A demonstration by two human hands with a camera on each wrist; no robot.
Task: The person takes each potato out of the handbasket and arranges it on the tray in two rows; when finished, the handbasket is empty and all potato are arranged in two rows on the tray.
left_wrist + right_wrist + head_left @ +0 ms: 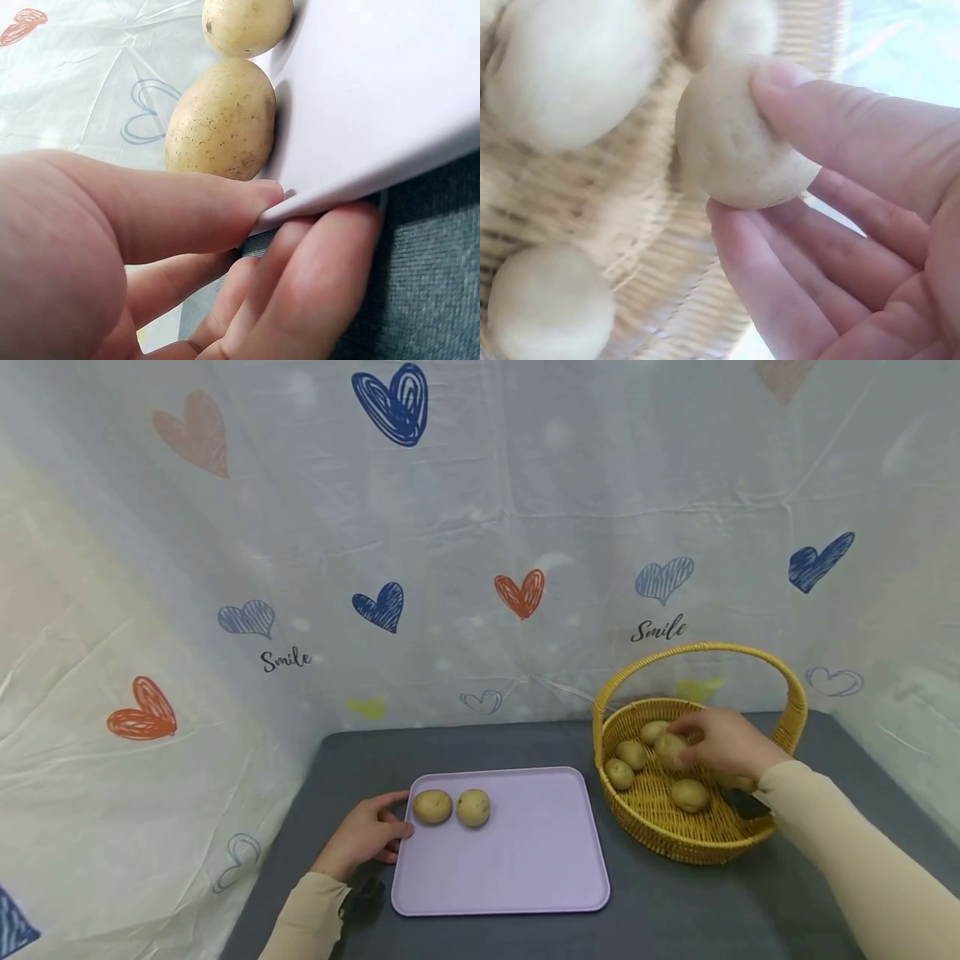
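Note:
A lilac tray [525, 868] lies on the dark table with two potatoes [432, 807] [473, 807] at its far left. My left hand [367, 835] pinches the tray's left edge [330, 195], thumb on top and fingers beneath, right beside the nearer potato [221, 120]. A yellow wicker basket [675, 839] with a hoop handle stands to the right and holds several potatoes. My right hand [720, 745] is inside the basket and pinches one potato [735, 139] between thumb and fingers, above the weave.
A white sheet printed with hearts and "Smile" [285, 658] hangs close behind and to the left of the table. Bare dark tabletop [675, 910] lies in front of the tray and the basket. A small black object [366, 893] lies by my left wrist.

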